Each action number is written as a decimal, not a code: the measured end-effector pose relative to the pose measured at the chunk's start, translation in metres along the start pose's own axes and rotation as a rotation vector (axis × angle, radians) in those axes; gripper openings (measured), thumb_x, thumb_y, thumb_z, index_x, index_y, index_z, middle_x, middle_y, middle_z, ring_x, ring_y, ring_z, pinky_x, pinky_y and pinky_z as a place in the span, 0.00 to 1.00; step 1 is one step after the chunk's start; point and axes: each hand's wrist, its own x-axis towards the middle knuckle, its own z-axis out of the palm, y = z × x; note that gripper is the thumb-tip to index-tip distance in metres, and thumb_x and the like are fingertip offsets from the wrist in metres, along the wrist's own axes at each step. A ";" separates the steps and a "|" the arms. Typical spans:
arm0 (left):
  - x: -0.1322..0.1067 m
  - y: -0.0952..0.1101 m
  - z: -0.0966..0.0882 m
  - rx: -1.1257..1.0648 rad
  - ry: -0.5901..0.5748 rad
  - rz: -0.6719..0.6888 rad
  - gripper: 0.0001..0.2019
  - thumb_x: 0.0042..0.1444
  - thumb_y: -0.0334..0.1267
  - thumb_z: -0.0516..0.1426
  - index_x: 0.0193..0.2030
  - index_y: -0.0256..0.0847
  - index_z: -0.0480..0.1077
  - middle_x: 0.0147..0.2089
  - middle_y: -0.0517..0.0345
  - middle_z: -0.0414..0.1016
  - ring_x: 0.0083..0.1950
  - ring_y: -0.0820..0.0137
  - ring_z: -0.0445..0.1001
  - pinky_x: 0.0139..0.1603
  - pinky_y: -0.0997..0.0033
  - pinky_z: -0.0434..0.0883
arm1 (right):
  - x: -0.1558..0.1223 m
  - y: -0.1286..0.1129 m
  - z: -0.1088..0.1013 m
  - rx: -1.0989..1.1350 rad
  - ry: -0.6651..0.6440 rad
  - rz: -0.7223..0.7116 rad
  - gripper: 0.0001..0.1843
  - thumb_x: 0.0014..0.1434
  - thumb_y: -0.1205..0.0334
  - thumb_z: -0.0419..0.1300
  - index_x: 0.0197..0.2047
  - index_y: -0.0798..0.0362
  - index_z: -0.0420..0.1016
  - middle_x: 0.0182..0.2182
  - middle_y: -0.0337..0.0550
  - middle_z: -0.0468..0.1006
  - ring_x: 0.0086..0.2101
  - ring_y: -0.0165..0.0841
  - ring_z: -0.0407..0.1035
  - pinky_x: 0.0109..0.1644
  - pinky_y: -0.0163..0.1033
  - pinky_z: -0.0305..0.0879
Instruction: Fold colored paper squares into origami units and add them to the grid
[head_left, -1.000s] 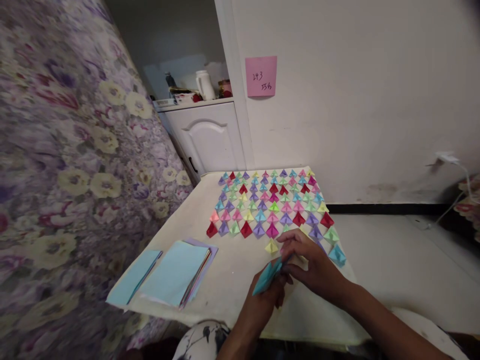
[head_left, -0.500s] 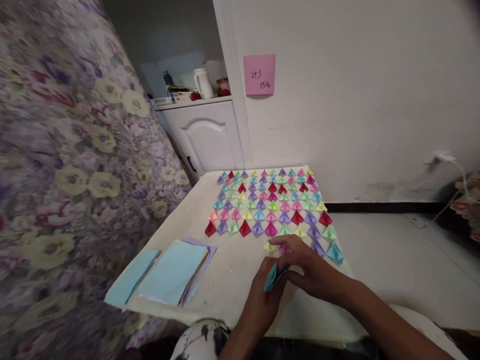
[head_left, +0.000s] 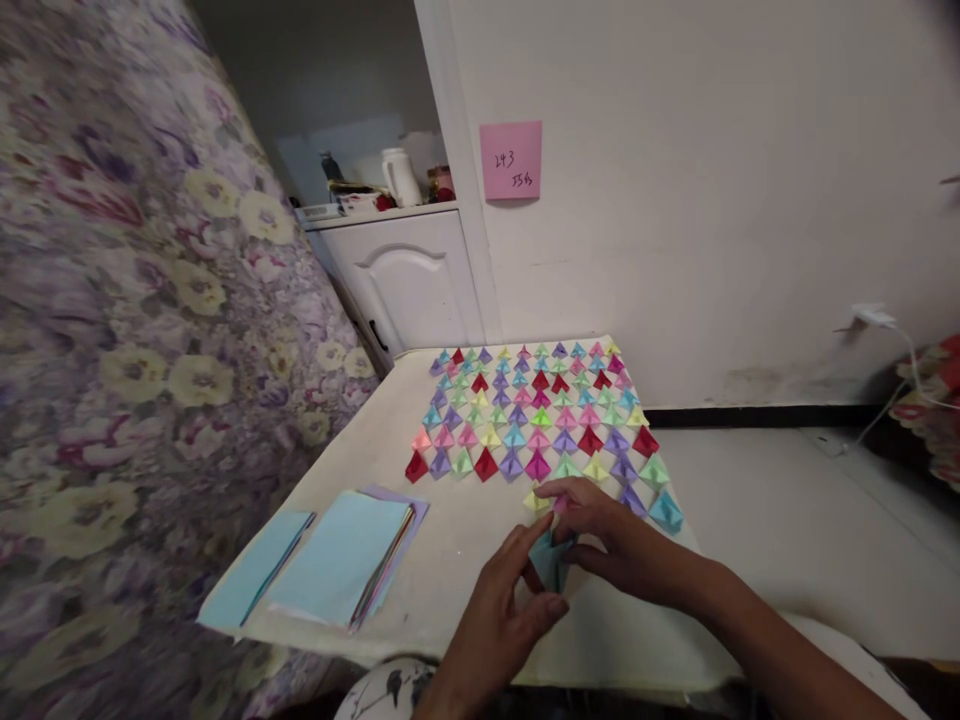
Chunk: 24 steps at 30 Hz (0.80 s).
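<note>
A small blue-green folded paper (head_left: 550, 562) is held above the near part of the table (head_left: 442, 590). My left hand (head_left: 506, 595) has it between thumb and fingers from the left. My right hand (head_left: 596, 525) pinches its right edge, with the index finger stretched forward over the table. Behind my hands, rows of folded paper pieces (head_left: 538, 463) in many colours stand on the table. A yellow piece (head_left: 535, 501) and a partly covered pink one lie just beyond my right fingers, and a blue piece (head_left: 666, 511) sits right of them.
At the table's left lie a stack of coloured paper sheets (head_left: 345, 550) and a smaller blue stack (head_left: 259, 567). A floral curtain (head_left: 112, 350) hangs at left. A white cabinet (head_left: 412, 280) stands behind, and a pink note (head_left: 511, 160) is on the wall.
My left hand has opened its grip and turned, its thumb now lower and apart from the fingers. The folded paper shows a wider face. My right hand stays nearly in place.
</note>
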 end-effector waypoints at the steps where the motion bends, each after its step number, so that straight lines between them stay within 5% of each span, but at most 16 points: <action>1: -0.001 0.000 -0.003 -0.027 -0.021 0.017 0.28 0.54 0.46 0.56 0.62 0.46 0.58 0.51 0.49 0.67 0.53 0.57 0.62 0.54 0.62 0.58 | 0.000 -0.001 -0.001 0.009 -0.009 -0.002 0.08 0.56 0.69 0.57 0.38 0.49 0.72 0.56 0.44 0.60 0.56 0.37 0.55 0.57 0.44 0.56; 6: 0.002 0.013 -0.011 -0.190 -0.040 -0.024 0.21 0.62 0.46 0.44 0.58 0.43 0.63 0.37 0.54 0.71 0.36 0.67 0.68 0.43 0.68 0.64 | -0.001 -0.003 -0.003 0.060 -0.045 -0.002 0.08 0.56 0.68 0.58 0.39 0.49 0.73 0.57 0.44 0.59 0.57 0.38 0.54 0.58 0.46 0.54; 12: 0.004 0.019 -0.005 -0.338 -0.054 -0.040 0.15 0.56 0.37 0.55 0.52 0.45 0.67 0.36 0.59 0.70 0.34 0.71 0.67 0.37 0.74 0.64 | -0.002 -0.005 -0.001 0.164 -0.081 0.033 0.04 0.55 0.63 0.60 0.36 0.48 0.75 0.59 0.42 0.58 0.57 0.39 0.56 0.59 0.47 0.52; 24: 0.002 0.019 -0.007 -0.382 -0.082 -0.019 0.07 0.53 0.34 0.58 0.40 0.41 0.70 0.35 0.60 0.64 0.32 0.74 0.63 0.32 0.76 0.61 | -0.003 -0.011 0.001 0.276 -0.131 0.066 0.06 0.50 0.67 0.64 0.34 0.48 0.78 0.62 0.40 0.54 0.60 0.41 0.51 0.60 0.47 0.51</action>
